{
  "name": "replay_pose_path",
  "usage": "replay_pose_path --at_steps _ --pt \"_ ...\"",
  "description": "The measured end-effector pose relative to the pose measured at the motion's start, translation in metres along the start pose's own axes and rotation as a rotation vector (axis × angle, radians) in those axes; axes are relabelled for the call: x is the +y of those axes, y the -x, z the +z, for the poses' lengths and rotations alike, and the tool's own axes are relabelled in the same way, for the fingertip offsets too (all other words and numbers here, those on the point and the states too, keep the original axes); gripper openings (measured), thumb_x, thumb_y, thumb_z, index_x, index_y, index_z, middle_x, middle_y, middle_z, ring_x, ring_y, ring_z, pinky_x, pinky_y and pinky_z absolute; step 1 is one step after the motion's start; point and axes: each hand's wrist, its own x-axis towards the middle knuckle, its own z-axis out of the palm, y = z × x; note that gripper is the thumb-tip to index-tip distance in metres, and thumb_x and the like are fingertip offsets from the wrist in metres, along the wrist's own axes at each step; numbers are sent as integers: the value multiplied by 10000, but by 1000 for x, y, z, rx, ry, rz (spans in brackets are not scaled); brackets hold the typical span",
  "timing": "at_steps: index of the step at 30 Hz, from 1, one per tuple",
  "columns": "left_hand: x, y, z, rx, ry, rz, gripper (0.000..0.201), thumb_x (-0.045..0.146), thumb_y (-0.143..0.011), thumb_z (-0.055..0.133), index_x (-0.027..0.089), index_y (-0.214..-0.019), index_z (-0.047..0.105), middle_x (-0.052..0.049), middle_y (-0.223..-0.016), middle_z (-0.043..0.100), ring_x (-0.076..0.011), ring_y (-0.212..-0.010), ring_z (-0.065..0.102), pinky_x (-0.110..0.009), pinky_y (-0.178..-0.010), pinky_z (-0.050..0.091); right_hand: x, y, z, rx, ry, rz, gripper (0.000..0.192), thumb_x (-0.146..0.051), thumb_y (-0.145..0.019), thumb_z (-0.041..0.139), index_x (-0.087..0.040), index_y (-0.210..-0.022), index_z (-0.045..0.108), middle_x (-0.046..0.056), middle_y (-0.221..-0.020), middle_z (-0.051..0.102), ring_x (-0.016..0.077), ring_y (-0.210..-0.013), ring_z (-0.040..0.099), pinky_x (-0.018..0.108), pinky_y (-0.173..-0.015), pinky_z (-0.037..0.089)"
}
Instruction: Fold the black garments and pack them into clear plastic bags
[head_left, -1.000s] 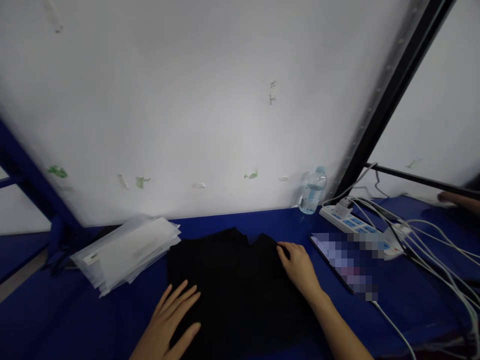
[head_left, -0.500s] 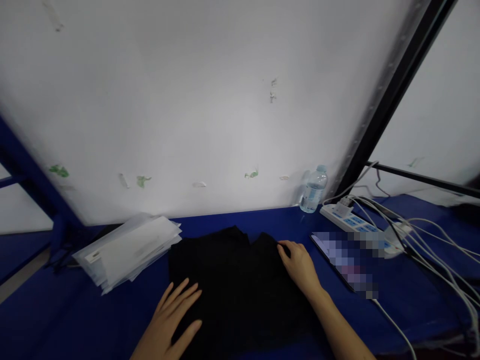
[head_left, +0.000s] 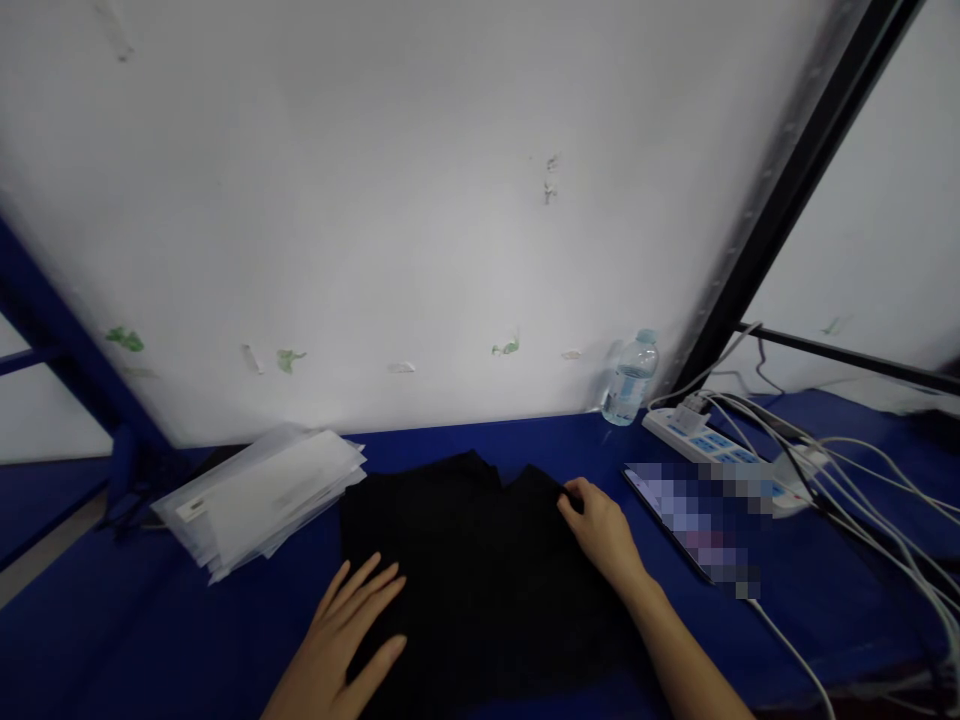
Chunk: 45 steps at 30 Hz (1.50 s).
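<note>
A black garment (head_left: 480,580) lies spread on the blue table, with a notch in its far edge. Its exact kind is hard to make out. My left hand (head_left: 337,630) rests on its near left part, fingers stretched and spread. At the garment's far right corner is my right hand (head_left: 600,525), thumb and fingers pinched on the cloth's edge.
A stack of white plastic bags (head_left: 270,495) lies at the left. Along the right stand a water bottle (head_left: 630,382), a power strip (head_left: 709,440) with tangled white cables, and a phone (head_left: 690,525) on a charging cable. A white wall (head_left: 420,220) closes off the back.
The whole view has shifted very slightly. Both hands keep their places on the black garment, and the cloth lies as before.
</note>
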Motion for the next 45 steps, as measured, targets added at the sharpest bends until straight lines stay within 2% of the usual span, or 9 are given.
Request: replay_pose_path --at_steps 12,37,45 --pt "3 -1 -3 -6 -3 8 535 325 -939 509 362 -1443 336 12 -1443 472 -267 -1342 399 -542 -1057 381 -5 0 -3 -14 11 50 154 -289 -826 459 -198 -844 581 69 -890 687 227 -861 651 308 -730 444" --pt "1 -1 -1 -36 -25 -6 511 351 -946 486 372 -1436 344 22 -1445 469 -263 -1349 390 -551 -1062 375 -4 1 -3 -17 22 41 156 -296 -829 454 -209 -834 583 58 -848 685 219 -819 655 301 -706 441" --pt "-1 0 2 -45 -31 -5 529 355 -958 466 384 -1456 289 32 -1465 440 -254 -1369 357 -553 -1075 355 -6 2 -4 -23 20 38 168 -299 -842 445 -207 -844 586 70 -886 691 227 -837 658 306 -697 448"
